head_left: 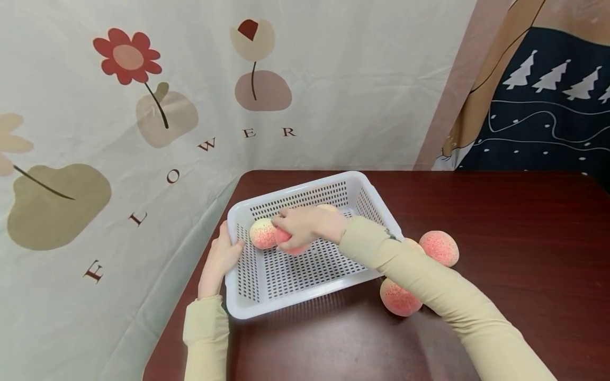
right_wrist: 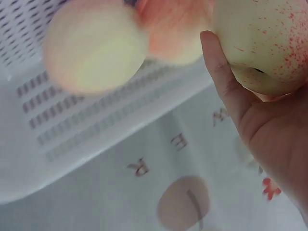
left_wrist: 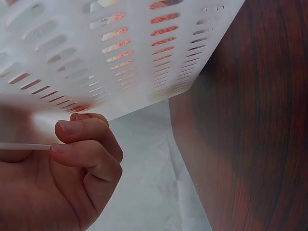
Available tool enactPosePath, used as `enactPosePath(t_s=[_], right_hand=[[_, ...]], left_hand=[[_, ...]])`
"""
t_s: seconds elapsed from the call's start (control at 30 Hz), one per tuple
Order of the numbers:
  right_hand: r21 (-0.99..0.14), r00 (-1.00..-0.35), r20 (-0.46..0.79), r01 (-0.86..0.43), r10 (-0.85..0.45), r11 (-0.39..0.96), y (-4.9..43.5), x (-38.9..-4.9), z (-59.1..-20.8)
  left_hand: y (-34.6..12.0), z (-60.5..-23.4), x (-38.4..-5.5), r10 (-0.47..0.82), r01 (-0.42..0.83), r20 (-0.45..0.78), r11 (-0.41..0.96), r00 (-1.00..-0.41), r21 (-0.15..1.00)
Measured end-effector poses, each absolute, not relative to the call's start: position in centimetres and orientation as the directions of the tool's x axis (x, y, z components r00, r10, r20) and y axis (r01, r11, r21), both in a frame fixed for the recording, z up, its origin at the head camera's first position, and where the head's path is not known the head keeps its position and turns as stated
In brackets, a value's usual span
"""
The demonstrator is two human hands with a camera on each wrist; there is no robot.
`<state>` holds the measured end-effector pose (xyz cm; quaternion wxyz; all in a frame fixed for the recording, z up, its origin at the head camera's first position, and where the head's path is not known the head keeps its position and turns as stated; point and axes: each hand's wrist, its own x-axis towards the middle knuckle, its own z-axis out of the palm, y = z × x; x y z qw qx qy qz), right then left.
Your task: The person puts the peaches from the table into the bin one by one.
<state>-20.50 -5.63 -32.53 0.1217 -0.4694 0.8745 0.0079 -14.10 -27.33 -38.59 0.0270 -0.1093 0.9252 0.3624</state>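
A white slotted plastic basket stands on the table, tilted slightly in the head view. My left hand grips its left rim; in the left wrist view the curled fingers hold the rim from outside. Inside the basket, my right hand holds a pink and cream peach, which also shows as the near peach in the right wrist view. Another peach lies beside it, left of the hand. Behind the right hand is a further peach, mostly hidden.
Right of the basket, outside it, lie a pink peach, a second peach and a third peach, partly covered by the right sleeve. The dark red wooden table meets a flower-printed cloth behind and at left.
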Motion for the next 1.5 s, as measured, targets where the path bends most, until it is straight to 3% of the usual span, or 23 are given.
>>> enactPosePath(t_s=[0.33,0.87,1.23,1.5], right_hand=[[0.024,-0.472,-0.35,-0.868,-0.809,0.496,-9.7,-17.3,-34.9],[0.091,-0.434,-0.257,-0.9,-0.863,0.426,-11.2,-16.0,-37.3],[0.131,-0.491,-0.271,-0.871,-0.828,0.474,-10.3,-16.1,-35.7],[0.074,-0.507,-0.261,-0.859,-0.822,0.507,-8.3,-16.3,-34.1]], left_hand=[[-27.5,-38.7,-14.2,-0.186,-0.217,-0.119,0.72,-0.975,0.659],[-27.4,-38.3,-14.1,-0.178,-0.216,-0.126,0.723,-0.976,0.656],[-27.6,-38.5,-14.2,-0.175,-0.209,-0.118,0.721,-0.978,0.661],[-27.6,-38.6,-14.3,-0.176,-0.212,-0.121,0.717,-0.977,0.664]])
